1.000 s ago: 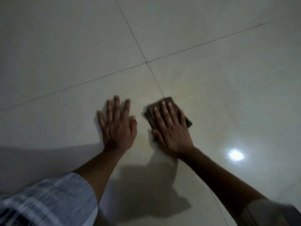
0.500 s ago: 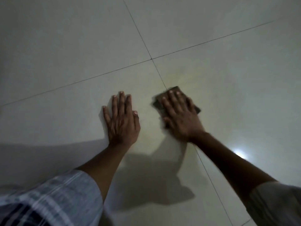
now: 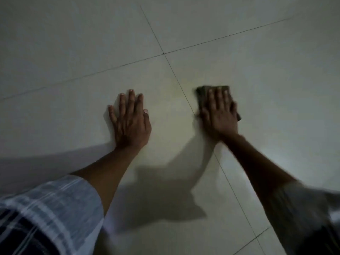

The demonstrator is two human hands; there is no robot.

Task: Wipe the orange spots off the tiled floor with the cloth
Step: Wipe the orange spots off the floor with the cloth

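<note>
Your right hand [image 3: 219, 115] is pressing flat on the dark folded cloth [image 3: 203, 92], fingers spread and laid over it, with cloth edges showing past your fingertips and beside your little finger. Taking the grout crossing [image 3: 163, 53] as the landmark, the cloth is lying nearer you and to its right, just right of the grout line [image 3: 184, 94] running toward you. Your left hand [image 3: 129, 120] is resting palm down on the tiled floor [image 3: 73, 52], fingers loosely spread, nearer you and left of the crossing, well apart from the cloth. A faint yellowish smear [image 3: 174, 100] is showing between your hands along that line. Bare tile is lying open on every side of the cloth. Your plaid sleeve [image 3: 49, 208] is showing bottom left.
</note>
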